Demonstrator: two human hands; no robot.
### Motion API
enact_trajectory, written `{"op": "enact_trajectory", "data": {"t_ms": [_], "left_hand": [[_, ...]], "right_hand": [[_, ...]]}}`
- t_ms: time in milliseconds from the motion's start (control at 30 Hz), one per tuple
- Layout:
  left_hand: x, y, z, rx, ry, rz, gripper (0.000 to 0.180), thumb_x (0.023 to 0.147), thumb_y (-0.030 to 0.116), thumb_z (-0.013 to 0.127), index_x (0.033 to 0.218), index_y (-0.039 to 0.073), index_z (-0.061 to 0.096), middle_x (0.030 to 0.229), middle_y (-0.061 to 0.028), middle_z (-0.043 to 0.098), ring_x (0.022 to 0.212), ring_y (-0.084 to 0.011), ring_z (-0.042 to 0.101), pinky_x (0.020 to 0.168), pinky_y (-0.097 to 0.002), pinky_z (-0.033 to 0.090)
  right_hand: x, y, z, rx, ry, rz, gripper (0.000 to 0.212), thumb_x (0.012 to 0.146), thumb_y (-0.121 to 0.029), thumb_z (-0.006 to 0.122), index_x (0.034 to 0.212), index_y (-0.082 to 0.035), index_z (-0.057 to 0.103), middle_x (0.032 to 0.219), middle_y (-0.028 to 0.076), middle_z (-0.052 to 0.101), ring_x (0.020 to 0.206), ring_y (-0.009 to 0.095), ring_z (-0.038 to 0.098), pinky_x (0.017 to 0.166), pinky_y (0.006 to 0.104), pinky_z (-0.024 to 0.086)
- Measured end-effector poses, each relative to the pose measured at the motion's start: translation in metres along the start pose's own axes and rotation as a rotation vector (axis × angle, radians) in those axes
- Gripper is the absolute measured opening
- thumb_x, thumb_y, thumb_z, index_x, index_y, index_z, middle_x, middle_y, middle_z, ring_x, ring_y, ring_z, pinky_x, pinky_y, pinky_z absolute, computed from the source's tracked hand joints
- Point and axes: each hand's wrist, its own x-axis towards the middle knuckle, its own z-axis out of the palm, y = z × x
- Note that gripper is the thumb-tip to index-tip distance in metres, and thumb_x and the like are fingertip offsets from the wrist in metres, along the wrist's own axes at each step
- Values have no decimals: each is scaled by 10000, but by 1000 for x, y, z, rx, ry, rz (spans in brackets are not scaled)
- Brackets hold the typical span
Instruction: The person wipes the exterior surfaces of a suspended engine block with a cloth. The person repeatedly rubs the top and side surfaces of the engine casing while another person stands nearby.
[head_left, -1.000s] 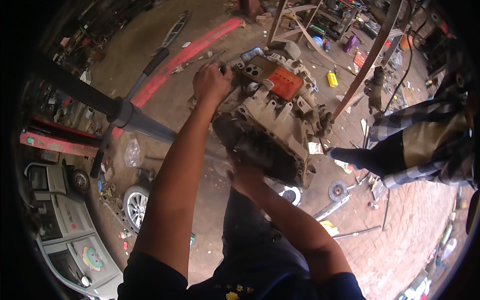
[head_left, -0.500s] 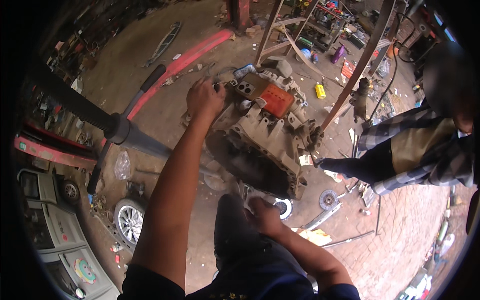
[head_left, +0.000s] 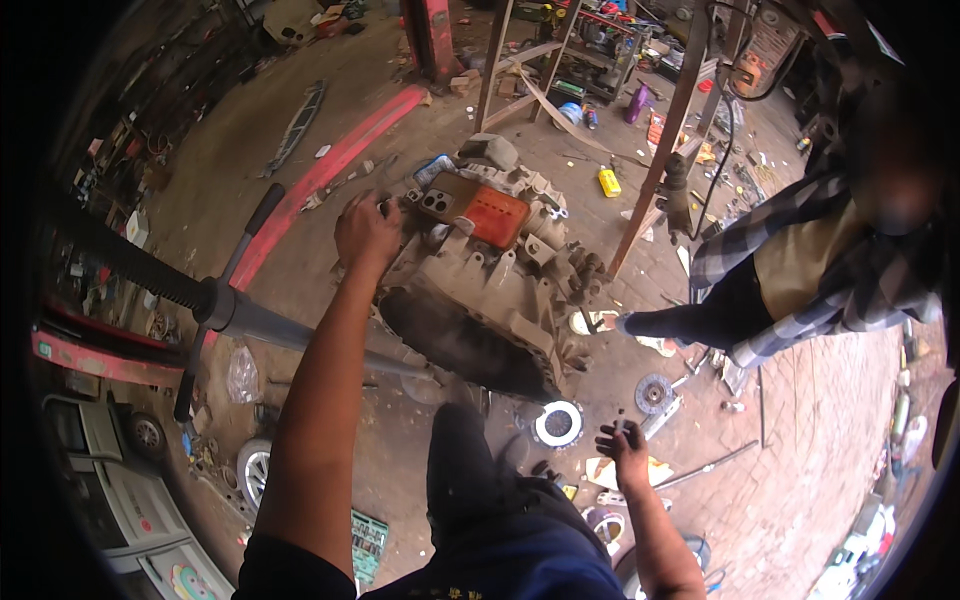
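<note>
A dusty metal gearbox housing (head_left: 480, 285) stands raised in front of me, its dark hollow bell end toward me. On its top lies a phone (head_left: 492, 217) in a brown and orange-red case, lens side up. My left hand (head_left: 368, 232) is closed at the far left edge of the housing, fingers curled round a part of it that they mostly hide. Off to the right, over the floor, my right hand (head_left: 630, 455) is held up with loosely bent, darkened fingers apart. A small dark speck shows by its fingertips; whether it is held is unclear.
A person in a checked shirt (head_left: 850, 270) stands at right. Below lie a clutch pressure plate (head_left: 557, 425), a clutch disc (head_left: 655, 394) and a green tool tray (head_left: 367, 545). A thick ribbed jack post (head_left: 225, 305) slants in from the left; a wooden frame (head_left: 650, 190) stands behind.
My right hand has moved from beside my leg out to the right and opened up. The view has shifted, moving the gearbox leftward in it. My left hand stays at the gearbox.
</note>
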Motion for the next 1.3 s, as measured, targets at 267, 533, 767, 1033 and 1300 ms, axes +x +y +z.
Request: {"op": "enact_trajectory", "data": {"t_ms": [267,533,767,1033,1300], "left_hand": [[1,-5,5,-1,-3,0,370,910,331,610,1054,9,722,1088,-226,699,1064,-401,648,939,-494,512],[-1,-2,0,-27,9,50,299,908,301,610,1021,60,744,1070,-186,710,1042,-374,657,914,-477,522],[-2,-2,-2,-23,23,30,285,907,302,621,1007,65,743,1075,-164,714,1048,-362,659,911,-468,526],[-1,-1,2,-7,25,1,272,903,302,636,997,67,736,1082,-152,711,1054,-353,659,906,-461,529],[-2,0,0,-27,21,12,294,901,299,620,1006,48,730,1076,-180,706,1042,-376,658,908,-479,526]], "right_hand": [[17,-5,-19,-179,-36,58,205,1083,-199,477,1205,-36,500,906,121,679,684,182,643,618,309,536],[28,27,-48,-427,-67,33,169,1064,-204,520,1165,-69,530,798,47,585,623,123,548,523,280,451],[37,58,-63,-980,-102,-258,148,993,-77,520,1115,-26,585,948,158,620,828,295,651,677,397,523],[43,59,-61,-582,-127,165,238,984,-140,517,1130,34,589,945,179,726,767,297,715,700,398,573],[25,-16,-41,-591,-65,61,300,1043,-261,566,1007,28,637,796,106,703,667,196,666,598,339,527]]}}
